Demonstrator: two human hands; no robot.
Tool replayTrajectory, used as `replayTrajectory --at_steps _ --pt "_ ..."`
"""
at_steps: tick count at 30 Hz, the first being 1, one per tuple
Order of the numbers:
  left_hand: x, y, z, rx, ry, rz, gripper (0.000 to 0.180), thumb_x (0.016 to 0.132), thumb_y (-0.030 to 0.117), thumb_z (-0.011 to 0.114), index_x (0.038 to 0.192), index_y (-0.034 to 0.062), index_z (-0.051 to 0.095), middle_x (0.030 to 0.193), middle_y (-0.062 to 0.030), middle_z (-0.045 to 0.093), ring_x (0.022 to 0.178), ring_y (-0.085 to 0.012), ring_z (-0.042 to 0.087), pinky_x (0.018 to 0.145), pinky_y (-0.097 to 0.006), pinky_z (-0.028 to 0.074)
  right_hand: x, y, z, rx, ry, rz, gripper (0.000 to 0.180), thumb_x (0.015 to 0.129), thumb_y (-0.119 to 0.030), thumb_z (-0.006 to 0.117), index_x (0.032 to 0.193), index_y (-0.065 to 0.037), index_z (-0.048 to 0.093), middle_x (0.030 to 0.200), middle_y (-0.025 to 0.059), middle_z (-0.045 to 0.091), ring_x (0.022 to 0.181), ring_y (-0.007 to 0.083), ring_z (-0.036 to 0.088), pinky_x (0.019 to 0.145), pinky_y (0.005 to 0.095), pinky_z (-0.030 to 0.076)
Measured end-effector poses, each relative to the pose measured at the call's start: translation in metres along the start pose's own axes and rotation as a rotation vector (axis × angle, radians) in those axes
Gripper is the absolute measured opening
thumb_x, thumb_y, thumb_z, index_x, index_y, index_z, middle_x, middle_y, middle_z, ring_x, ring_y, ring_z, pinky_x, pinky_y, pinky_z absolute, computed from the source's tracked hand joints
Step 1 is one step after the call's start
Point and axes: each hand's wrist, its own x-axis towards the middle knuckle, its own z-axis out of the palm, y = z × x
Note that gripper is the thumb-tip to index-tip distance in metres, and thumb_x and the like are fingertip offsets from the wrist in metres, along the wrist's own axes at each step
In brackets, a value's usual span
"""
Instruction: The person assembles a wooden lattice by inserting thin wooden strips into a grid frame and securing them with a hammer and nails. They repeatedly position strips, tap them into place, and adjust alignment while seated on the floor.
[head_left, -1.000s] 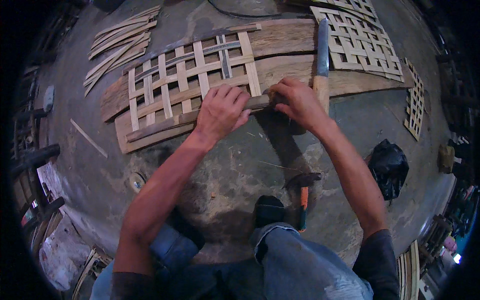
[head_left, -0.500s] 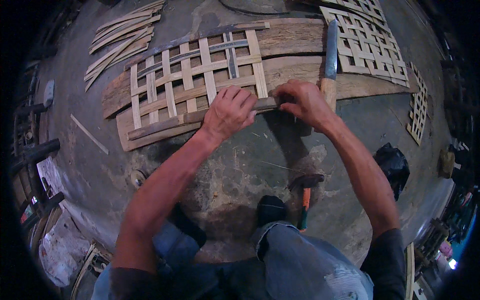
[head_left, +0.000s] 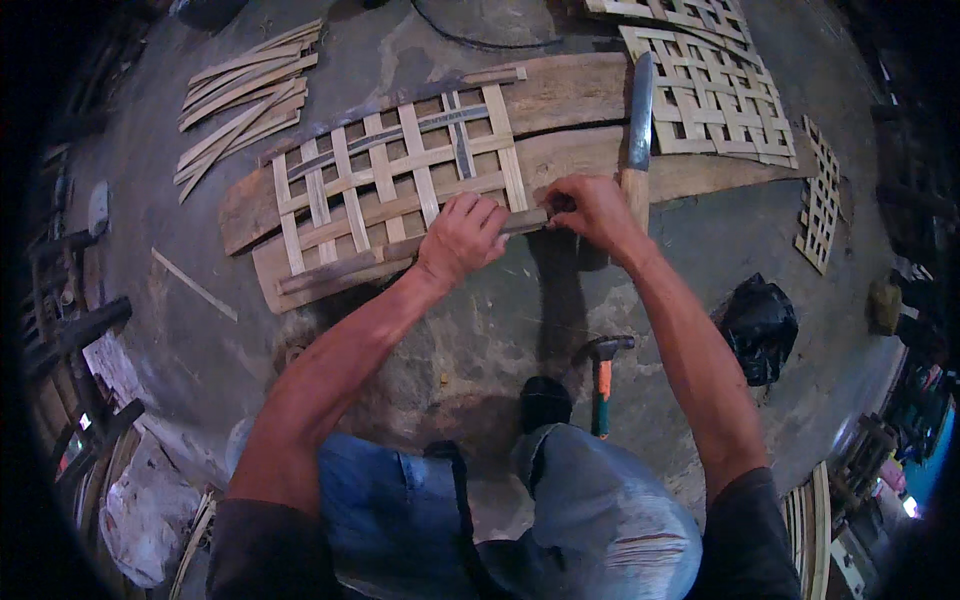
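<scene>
A lattice panel of pale split-wood strips [head_left: 416, 160] lies on rough wooden boards [head_left: 575, 165]. Along its near side runs a thicker brown edge strip [head_left: 350, 264]. My left hand [head_left: 462, 238] is closed over this edge strip near its right end, thumb on the near side. At the very end of the strip, my right hand [head_left: 595, 212] has its fingers and thumb curled in a pinch; what sits between the fingertips is too dark to make out. Just beyond my right hand, a large knife [head_left: 641, 110] rests on the boards, its wooden handle toward me.
Several loose strips [head_left: 245, 75] lie at the far left. Woven panels [head_left: 715, 100] lie at the far right, with a smaller panel [head_left: 820, 200] beside them. A hammer [head_left: 603, 385] is on the floor by my foot, and a black plastic bag [head_left: 758, 330] lies to the right.
The view has shifted and turned a little, so the scene sits differently. Both hands stay at the edge strip's right end; the right fingers remain pinched there.
</scene>
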Motion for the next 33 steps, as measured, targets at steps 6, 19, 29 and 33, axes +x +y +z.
replayTrajectory --at_steps 6,19,29,33 --pt "-0.001 0.005 0.008 -0.049 -0.003 -0.038 0.037 0.071 0.023 0.077 0.102 0.009 0.063 0.096 -0.0063 0.058 0.097 -0.0256 0.057 0.087 -0.038 0.05 -0.012 0.0 0.004 0.118 0.08 0.032 0.039 0.071 0.001 0.079 0.109 -0.004 0.072 0.094 0.0108 0.074 0.087 0.0207 0.072 0.078 0.0338 0.057" --pt "0.001 -0.004 0.001 -0.103 -0.02 -0.049 0.035 0.072 0.024 0.076 0.1 0.0089 0.062 0.096 -0.0063 0.057 0.1 -0.0253 0.056 0.09 -0.038 0.05 -0.002 -0.007 -0.002 0.065 -0.001 0.106 0.038 0.066 -0.004 0.082 0.102 -0.005 0.073 0.092 0.0119 0.074 0.089 0.0274 0.072 0.08 0.0381 0.057" --pt "0.0 -0.001 -0.001 -0.143 0.01 -0.052 0.04 0.073 0.024 0.078 0.106 0.0064 0.063 0.098 -0.0092 0.057 0.1 -0.0283 0.057 0.09 -0.039 0.05 0.002 0.004 0.001 -0.017 -0.039 0.066 0.04 0.065 -0.003 0.084 0.104 -0.005 0.072 0.087 0.0075 0.072 0.08 0.018 0.069 0.074 0.0323 0.056" --pt "0.003 -0.005 0.0 -0.112 -0.049 -0.075 0.035 0.072 0.024 0.077 0.1 0.0083 0.063 0.096 -0.0079 0.056 0.099 -0.0269 0.056 0.089 -0.038 0.051 0.003 0.001 -0.002 0.021 -0.018 0.084 0.038 0.065 -0.003 0.085 0.101 -0.004 0.071 0.086 0.0061 0.072 0.079 0.0172 0.069 0.074 0.0319 0.056"
